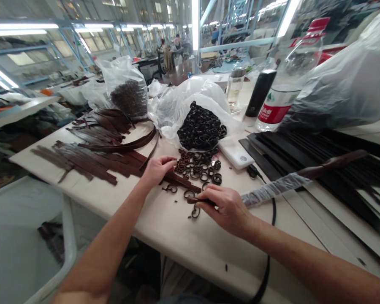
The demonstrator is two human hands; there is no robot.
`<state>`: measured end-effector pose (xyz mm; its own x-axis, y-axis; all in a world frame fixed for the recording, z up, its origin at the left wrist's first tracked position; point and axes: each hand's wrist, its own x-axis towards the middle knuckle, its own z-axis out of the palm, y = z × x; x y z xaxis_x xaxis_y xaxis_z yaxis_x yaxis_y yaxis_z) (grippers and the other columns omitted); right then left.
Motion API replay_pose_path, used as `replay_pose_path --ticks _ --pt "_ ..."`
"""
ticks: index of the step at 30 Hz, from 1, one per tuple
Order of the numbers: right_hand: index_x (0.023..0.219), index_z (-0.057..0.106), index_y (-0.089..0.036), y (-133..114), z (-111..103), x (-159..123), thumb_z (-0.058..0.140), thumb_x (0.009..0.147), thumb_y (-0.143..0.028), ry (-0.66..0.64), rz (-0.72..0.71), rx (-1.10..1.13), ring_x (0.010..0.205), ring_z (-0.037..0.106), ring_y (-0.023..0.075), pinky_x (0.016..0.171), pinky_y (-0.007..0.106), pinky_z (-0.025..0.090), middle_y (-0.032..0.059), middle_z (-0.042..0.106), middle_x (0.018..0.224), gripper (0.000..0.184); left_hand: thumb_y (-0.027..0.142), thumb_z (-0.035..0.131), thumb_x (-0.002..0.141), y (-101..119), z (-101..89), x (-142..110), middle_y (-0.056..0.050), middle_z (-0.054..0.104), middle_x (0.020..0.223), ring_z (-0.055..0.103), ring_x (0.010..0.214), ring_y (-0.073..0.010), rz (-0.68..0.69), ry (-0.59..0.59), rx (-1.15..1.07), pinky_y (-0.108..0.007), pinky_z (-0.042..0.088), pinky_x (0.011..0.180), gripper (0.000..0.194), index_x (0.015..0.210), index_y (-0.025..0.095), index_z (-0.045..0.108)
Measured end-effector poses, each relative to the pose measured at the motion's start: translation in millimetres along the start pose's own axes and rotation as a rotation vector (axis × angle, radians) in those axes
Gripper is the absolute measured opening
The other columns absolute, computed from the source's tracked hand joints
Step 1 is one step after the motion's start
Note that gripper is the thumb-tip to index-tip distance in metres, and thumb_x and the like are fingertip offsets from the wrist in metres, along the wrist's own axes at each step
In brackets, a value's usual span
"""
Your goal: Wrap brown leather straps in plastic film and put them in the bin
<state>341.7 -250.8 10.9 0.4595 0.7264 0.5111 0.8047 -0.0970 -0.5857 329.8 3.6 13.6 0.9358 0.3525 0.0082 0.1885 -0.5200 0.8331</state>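
My left hand [157, 168] rests on the white table [164, 228] with its fingers curled over the end of a brown leather strap [181, 182]. My right hand [227, 207] is closed on a long brown strap [323, 168] whose middle is wrapped in clear plastic; its dark tip pokes out past my fingers to the left. Between and beyond my hands lie several small brown leather loops [198, 166], some scattered near my right hand.
An open white bag of black loops [200, 126] sits behind. Brown straps [91, 158] are piled at left, black straps [329, 156] at right. A bag of dark pieces [128, 95], a white box [236, 154], a black flask [260, 93] and bottles stand at the back.
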Motion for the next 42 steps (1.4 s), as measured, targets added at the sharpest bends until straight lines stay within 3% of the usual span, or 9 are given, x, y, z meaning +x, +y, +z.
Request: replay_pose_path --ticks 3,8,13,18,21,34,37,42 --pt "0.091 0.068 -0.019 -1.8 -6.2 4.9 0.062 0.090 -0.023 0.046 0.014 0.003 0.069 0.061 0.0131 0.065 0.023 0.045 0.0023 0.066 0.078 0.008 0.040 0.074 0.075 2.4 3.6 -51.5 -0.010 0.076 0.090 0.070 0.071 -0.0166 -0.137 -0.075 -0.573 -0.028 0.056 0.071 0.039 0.104 0.014 0.074" --pt "0.091 0.069 -0.017 -12.5 -6.2 5.5 0.060 0.092 -0.024 0.051 -0.034 -0.017 0.068 0.060 0.0131 0.063 0.023 0.045 0.0026 0.065 0.076 0.011 0.034 0.080 0.072 6.3 22.5 -115.9 -0.008 0.076 0.083 0.068 0.065 -0.0109 -0.292 -0.083 -1.041 -0.018 0.055 0.064 0.031 0.095 0.014 0.076" --pt "0.090 0.069 -0.015 -23.3 -1.4 -0.2 0.057 0.093 -0.026 0.001 -0.115 -0.045 0.066 0.059 0.0134 0.061 0.023 0.044 0.0036 0.063 0.074 0.016 0.023 0.079 0.074 16.9 45.4 -138.4 -0.005 0.074 0.077 0.065 0.060 -0.0072 -0.395 0.025 -1.325 -0.014 0.054 0.061 0.024 0.095 0.011 0.076" --pt "0.088 0.068 -0.016 -22.8 -1.9 -1.3 0.058 0.093 -0.026 0.034 -0.108 -0.071 0.067 0.059 0.0133 0.062 0.023 0.044 0.0034 0.063 0.075 0.016 0.016 0.063 0.086 32.7 49.6 -146.9 -0.005 0.070 0.072 0.060 0.057 -0.0048 -0.595 0.046 -1.552 -0.012 0.052 0.056 0.014 0.091 0.009 0.074" --pt "0.087 0.068 -0.016 -23.1 -2.0 -1.1 0.056 0.094 -0.027 0.044 -0.123 -0.110 0.066 0.058 0.0129 0.061 0.023 0.043 0.0034 0.063 0.074 0.018 0.018 0.057 0.090 39.7 50.8 -151.7 -0.004 0.066 0.068 0.058 0.055 -0.0045 -0.671 0.033 -1.610 -0.012 0.051 0.054 0.017 0.090 0.010 0.072" --pt "0.098 0.071 -0.017 -23.0 -5.1 -1.9 0.051 0.098 -0.028 0.024 -0.261 -0.263 0.068 0.057 0.0142 0.063 0.025 0.040 0.0034 0.063 0.074 0.023 0.021 0.064 0.087 57.1 61.2 -158.9 0.000 0.061 0.065 0.052 0.050 -0.0028 -0.757 0.029 -1.694 -0.011 0.046 0.048 0.010 0.085 0.013 0.070" --pt "0.094 0.071 -0.017 -23.2 -4.5 -1.5 0.052 0.097 -0.028 0.021 -0.225 -0.182 0.067 0.057 0.0132 0.062 0.024 0.041 0.0033 0.063 0.075 0.022 0.020 0.074 0.078 50.7 63.9 -158.7 -0.001 0.066 0.071 0.056 0.054 -0.0037 -0.670 0.059 -1.593 -0.012 0.049 0.052 0.012 0.088 0.014 0.072" --pt "0.088 0.068 -0.017 -23.2 -2.7 -1.0 0.057 0.093 -0.027 -0.006 -0.088 0.028 0.068 0.061 0.0124 0.064 0.023 0.045 0.0032 0.066 0.078 0.016 0.022 0.086 0.062 38.1 61.7 -160.4 -0.001 0.073 0.084 0.059 0.059 -0.0032 -0.372 0.245 -1.283 -0.010 0.050 0.057 0.032 0.092 0.020 0.077"
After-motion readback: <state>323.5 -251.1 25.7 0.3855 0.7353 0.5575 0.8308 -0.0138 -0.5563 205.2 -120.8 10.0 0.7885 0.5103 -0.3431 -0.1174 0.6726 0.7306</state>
